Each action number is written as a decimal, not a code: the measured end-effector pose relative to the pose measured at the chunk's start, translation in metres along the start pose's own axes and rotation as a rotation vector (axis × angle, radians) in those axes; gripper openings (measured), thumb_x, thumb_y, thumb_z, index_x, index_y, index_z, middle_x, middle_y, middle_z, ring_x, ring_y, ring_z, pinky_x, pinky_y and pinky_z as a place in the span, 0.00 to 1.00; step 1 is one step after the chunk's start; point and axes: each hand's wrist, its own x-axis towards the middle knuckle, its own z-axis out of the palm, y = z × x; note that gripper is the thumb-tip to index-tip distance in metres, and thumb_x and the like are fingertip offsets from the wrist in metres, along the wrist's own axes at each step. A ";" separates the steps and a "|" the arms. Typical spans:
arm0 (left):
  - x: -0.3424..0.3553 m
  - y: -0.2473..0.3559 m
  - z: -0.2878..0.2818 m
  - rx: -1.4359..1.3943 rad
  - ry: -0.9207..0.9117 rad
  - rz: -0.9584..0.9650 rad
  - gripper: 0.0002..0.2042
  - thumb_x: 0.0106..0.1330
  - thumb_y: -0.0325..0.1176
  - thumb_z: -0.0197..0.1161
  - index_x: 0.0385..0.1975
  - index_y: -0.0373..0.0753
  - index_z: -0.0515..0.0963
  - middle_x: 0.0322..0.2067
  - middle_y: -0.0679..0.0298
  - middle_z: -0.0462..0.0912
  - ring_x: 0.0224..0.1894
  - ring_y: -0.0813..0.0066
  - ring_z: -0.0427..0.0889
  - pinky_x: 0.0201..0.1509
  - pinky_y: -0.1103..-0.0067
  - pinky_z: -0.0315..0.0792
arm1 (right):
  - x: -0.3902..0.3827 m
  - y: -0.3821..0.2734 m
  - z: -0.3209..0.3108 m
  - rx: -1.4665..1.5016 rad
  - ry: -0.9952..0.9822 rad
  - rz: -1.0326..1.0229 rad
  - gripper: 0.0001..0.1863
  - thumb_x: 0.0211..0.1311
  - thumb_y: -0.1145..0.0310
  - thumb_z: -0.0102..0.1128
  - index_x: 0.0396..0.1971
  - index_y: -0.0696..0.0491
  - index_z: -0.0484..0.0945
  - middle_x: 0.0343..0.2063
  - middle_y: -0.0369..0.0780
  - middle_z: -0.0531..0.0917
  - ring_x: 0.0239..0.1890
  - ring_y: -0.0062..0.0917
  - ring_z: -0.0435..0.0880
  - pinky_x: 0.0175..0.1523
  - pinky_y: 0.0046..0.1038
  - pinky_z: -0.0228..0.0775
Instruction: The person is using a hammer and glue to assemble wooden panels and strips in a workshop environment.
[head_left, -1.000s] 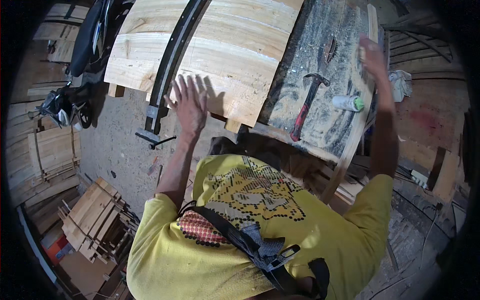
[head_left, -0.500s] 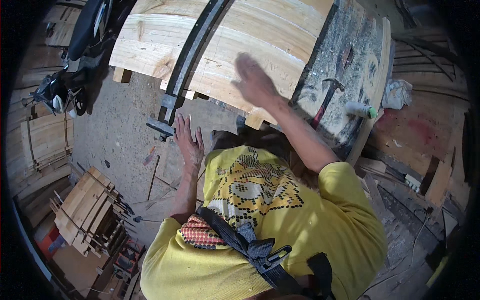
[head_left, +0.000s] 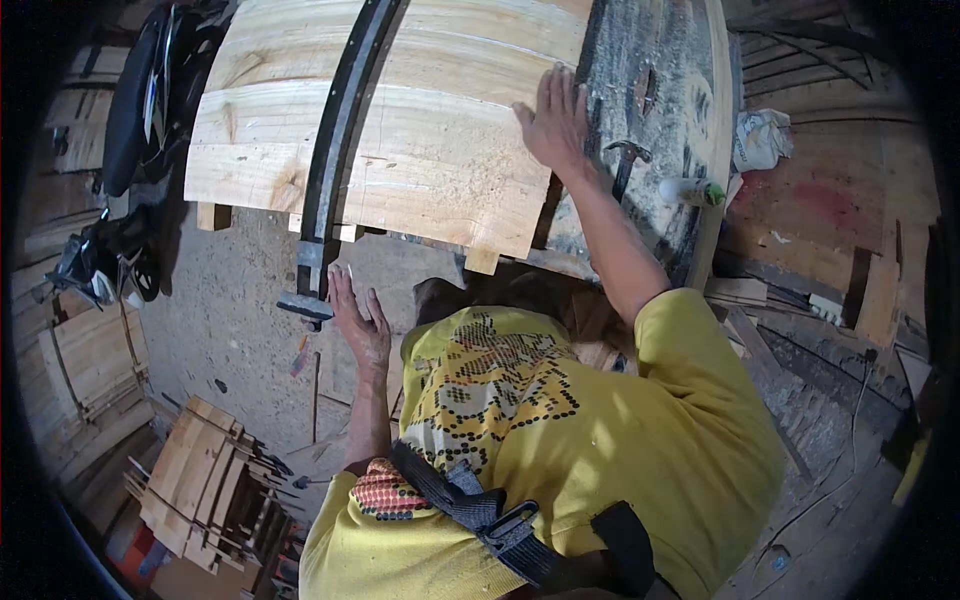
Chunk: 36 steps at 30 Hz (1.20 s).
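Note:
A wide panel of pale wooden boards [head_left: 440,150] lies on the bench, crossed by a long dark metal bar clamp [head_left: 337,135]. My right hand [head_left: 556,122] is on the panel near its right edge, fingers spread and palm down. Beside the clamp's near end [head_left: 306,305] is my left hand [head_left: 361,320], its fingers stretched out and holding nothing. I cannot tell whether its fingertips touch the metal. Small wood blocks [head_left: 482,260] stick out under the panel's front edge.
On the dusty bench top [head_left: 655,90] right of the panel are a claw hammer [head_left: 625,168] and a white cylinder with a green end [head_left: 690,191]. A crumpled white bag [head_left: 762,138] lies beyond. Stacked boards [head_left: 195,470] stand lower left; a motorcycle [head_left: 135,110] is upper left.
My right hand has moved right across the panel to its right edge. The left hand stays by the clamp's end. The whole view has shifted, with the panel now further left.

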 end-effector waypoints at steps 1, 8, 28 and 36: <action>-0.003 0.000 -0.001 -0.004 -0.004 0.010 0.26 0.69 0.22 0.57 0.67 0.32 0.63 0.68 0.43 0.65 0.72 0.43 0.60 0.73 0.57 0.58 | -0.003 0.006 0.000 -0.023 -0.021 0.078 0.43 0.75 0.44 0.38 0.73 0.67 0.47 0.76 0.56 0.44 0.79 0.46 0.39 0.79 0.49 0.25; -0.006 0.000 0.008 -0.015 0.081 0.008 0.26 0.69 0.22 0.57 0.67 0.32 0.63 0.65 0.44 0.69 0.68 0.44 0.66 0.71 0.58 0.60 | -0.030 -0.010 0.005 0.105 -0.058 -0.041 0.45 0.74 0.43 0.40 0.73 0.68 0.45 0.75 0.59 0.43 0.79 0.49 0.37 0.78 0.51 0.23; 0.018 0.045 0.001 -0.027 0.085 0.047 0.25 0.70 0.20 0.56 0.68 0.32 0.64 0.65 0.47 0.70 0.68 0.49 0.69 0.71 0.62 0.62 | 0.040 0.024 -0.001 0.081 -0.161 -0.117 0.43 0.76 0.43 0.38 0.74 0.63 0.45 0.76 0.54 0.45 0.79 0.41 0.39 0.81 0.38 0.33; 0.095 0.074 0.064 -0.072 -0.094 0.278 0.29 0.70 0.30 0.61 0.69 0.31 0.60 0.69 0.39 0.61 0.73 0.43 0.59 0.76 0.56 0.53 | -0.085 0.013 -0.062 0.503 -0.355 -0.345 0.41 0.72 0.56 0.53 0.76 0.55 0.45 0.77 0.46 0.46 0.79 0.37 0.42 0.80 0.35 0.35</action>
